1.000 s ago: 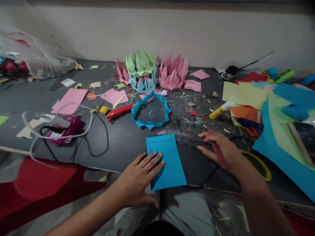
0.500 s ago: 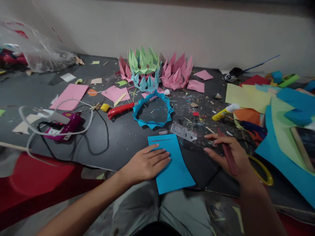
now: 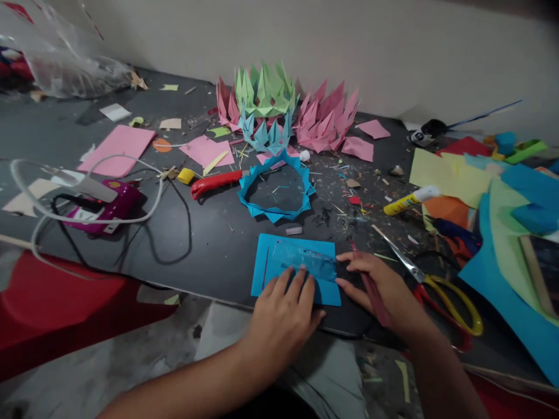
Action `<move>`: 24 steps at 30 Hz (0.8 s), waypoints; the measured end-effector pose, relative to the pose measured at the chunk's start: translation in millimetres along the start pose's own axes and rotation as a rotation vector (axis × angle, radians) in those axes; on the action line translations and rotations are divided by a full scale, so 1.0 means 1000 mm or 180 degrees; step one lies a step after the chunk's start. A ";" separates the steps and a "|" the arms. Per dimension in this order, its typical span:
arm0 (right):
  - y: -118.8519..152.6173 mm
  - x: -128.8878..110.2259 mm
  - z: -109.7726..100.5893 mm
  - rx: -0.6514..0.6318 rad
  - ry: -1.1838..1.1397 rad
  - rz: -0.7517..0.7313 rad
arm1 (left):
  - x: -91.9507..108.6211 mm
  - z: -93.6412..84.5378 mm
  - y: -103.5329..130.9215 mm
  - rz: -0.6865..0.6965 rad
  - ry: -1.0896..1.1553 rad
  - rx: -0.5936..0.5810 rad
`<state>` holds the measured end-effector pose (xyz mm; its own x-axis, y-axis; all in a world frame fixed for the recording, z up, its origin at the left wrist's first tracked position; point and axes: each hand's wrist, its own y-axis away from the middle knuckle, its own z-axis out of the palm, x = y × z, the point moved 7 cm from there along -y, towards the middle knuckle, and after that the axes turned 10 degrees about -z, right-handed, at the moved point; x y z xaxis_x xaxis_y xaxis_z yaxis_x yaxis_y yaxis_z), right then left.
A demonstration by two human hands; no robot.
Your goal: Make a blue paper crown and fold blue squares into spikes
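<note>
A blue paper sheet (image 3: 327, 294) lies crosswise near the table's front edge, a dark red line running near its left side. On it rests a clear plastic ruler (image 3: 305, 259). My left hand (image 3: 286, 305) lies with fingers spread on the sheet, fingertips at the ruler's lower edge. My right hand (image 3: 379, 285) holds a dark red pen (image 3: 371, 291), its thumb and fingertips at the ruler's right end. Beyond the sheet sits a blue folded-paper ring (image 3: 276, 214), with a small whitish piece (image 3: 294, 231) between them.
Scissors (image 3: 454, 302) lie right of my right hand. A red cutter (image 3: 216, 183), a glue stick (image 3: 406, 201) and a purple device (image 3: 105, 209) with cables are farther out. Folded-paper crowns (image 3: 264, 93) stand at the back; coloured sheets (image 3: 452, 174) lie to the right.
The blue sheet has turned sideways, and the ruler has come onto it from beyond. My left hand has shifted slightly right and down; my right hand has moved left to the ruler. The scissors are now uncovered.
</note>
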<state>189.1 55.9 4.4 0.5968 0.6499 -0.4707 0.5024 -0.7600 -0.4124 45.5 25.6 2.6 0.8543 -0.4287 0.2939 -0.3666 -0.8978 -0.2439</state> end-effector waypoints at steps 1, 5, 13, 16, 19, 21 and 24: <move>0.000 0.000 0.005 -0.0083 0.0038 -0.0045 | 0.001 -0.001 0.002 0.0017 0.0112 0.0080; -0.002 0.001 0.015 -0.0300 0.0212 -0.0202 | -0.006 -0.006 0.006 0.0089 0.0518 0.0257; -0.011 0.004 0.017 -0.0578 0.0206 -0.0339 | -0.018 0.006 0.001 -0.0001 0.0044 0.0160; -0.009 0.008 0.019 -0.0554 0.0100 -0.0291 | -0.019 0.007 0.001 0.0021 -0.0005 0.0136; -0.008 0.011 0.019 -0.0499 0.0051 -0.0239 | -0.019 0.006 0.001 0.0032 -0.0031 0.0125; -0.008 0.011 0.019 -0.0462 0.0045 -0.0244 | -0.020 0.005 0.000 0.0034 -0.0028 0.0152; -0.010 0.008 0.017 -0.0412 0.0065 -0.0308 | -0.020 0.004 0.000 0.0028 -0.0025 0.0183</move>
<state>178.6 68.9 -8.6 0.5537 0.7207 -0.4172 0.6338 -0.6897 -0.3503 29.8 34.9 -7.3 0.8542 -0.4355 0.2842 -0.3526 -0.8867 -0.2991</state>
